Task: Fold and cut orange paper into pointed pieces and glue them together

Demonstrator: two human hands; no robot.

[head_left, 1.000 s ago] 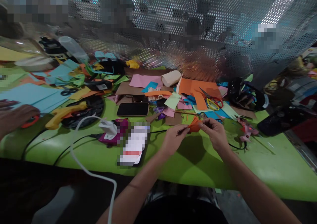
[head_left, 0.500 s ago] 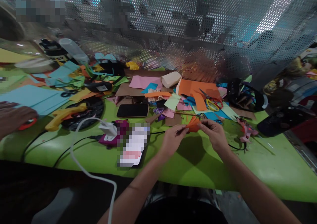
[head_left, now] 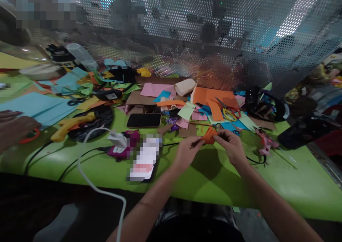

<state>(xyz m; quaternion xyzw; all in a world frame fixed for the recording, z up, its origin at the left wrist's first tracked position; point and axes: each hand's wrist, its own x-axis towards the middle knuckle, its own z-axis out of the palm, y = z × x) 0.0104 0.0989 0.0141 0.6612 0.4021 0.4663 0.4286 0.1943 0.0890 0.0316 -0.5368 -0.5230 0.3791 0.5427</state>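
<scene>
Between my two hands is a small piece of orange paper (head_left: 209,135), fringed or folded along its upper side. My left hand (head_left: 189,148) pinches its left end, thumb against fingers. At the right end, my right hand (head_left: 229,144) grips the paper between thumb and fingertips. Both hands hover over the green table (head_left: 203,185), just in front of scattered paper scraps. Beyond them lie scissors (head_left: 230,113) with yellow and red handles, resting on orange sheets (head_left: 213,96).
Left of my hands are a lit phone (head_left: 145,158), a dark phone (head_left: 144,120) and a magenta power adapter (head_left: 124,145) with cables. A yellow glue gun (head_left: 71,126) lies farther left, near another person's hand (head_left: 18,128). To the right are a pink glue gun (head_left: 265,144) and a dark bottle (head_left: 307,131).
The orange paper has tilted slightly between my fingers, its fringed top looking narrower. Both hands stay almost in place, and the view has shifted a little.
</scene>
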